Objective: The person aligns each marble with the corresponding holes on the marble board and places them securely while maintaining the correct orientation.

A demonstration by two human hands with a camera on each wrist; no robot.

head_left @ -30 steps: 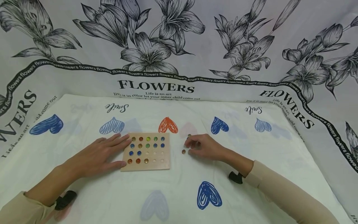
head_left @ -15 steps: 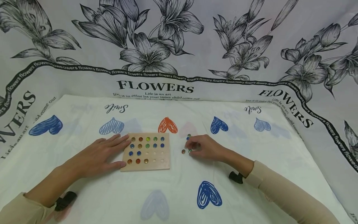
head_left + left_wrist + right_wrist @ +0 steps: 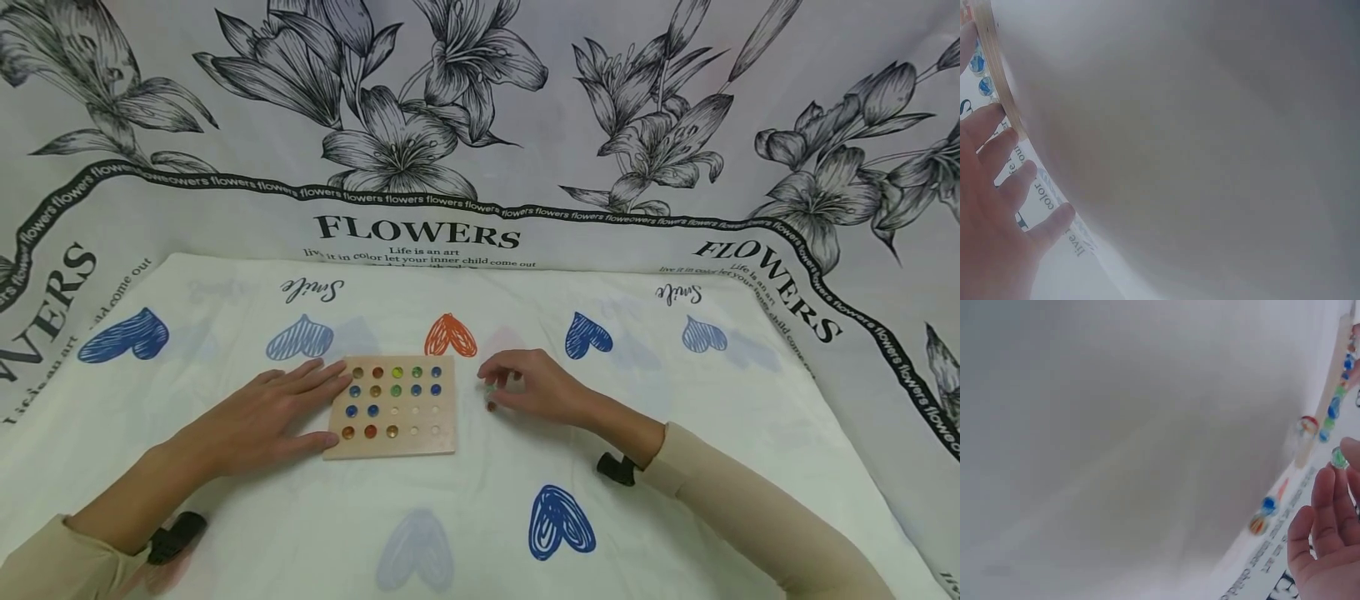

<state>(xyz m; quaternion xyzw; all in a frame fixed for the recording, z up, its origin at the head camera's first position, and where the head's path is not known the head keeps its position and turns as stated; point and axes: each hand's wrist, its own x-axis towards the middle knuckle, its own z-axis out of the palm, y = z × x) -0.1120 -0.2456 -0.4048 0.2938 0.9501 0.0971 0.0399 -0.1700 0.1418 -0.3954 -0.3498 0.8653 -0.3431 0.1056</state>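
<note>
A pale wooden board [image 3: 444, 443] with rows of coloured glass marbles in its hollows lies on the cloth in the head view. My left hand [image 3: 262, 417] rests on its left edge, fingers spread and nearly straight; the left wrist view shows those fingertips along the board's side [image 3: 997, 69]. To the right of the board, my right hand [image 3: 543, 390] pinches a green marble [image 3: 1339, 457] between thumb and fingers. Just below the thumb sits a reddish marble [image 3: 491, 407] on the cloth. The right wrist view also has a blue marble [image 3: 1269, 505] and an orange-striped marble [image 3: 1259, 525] lying together.
A white cloth [image 3: 480, 533] printed with hearts covers the table. Behind it hangs a flower-printed curtain [image 3: 420, 229]. Several hollows in the board's two nearer rows, toward the right, hold no marble.
My right hand has moved slightly left toward the board and now has the green marble, which showed under its thumb half a second ago. The left hand and board stay put.
</note>
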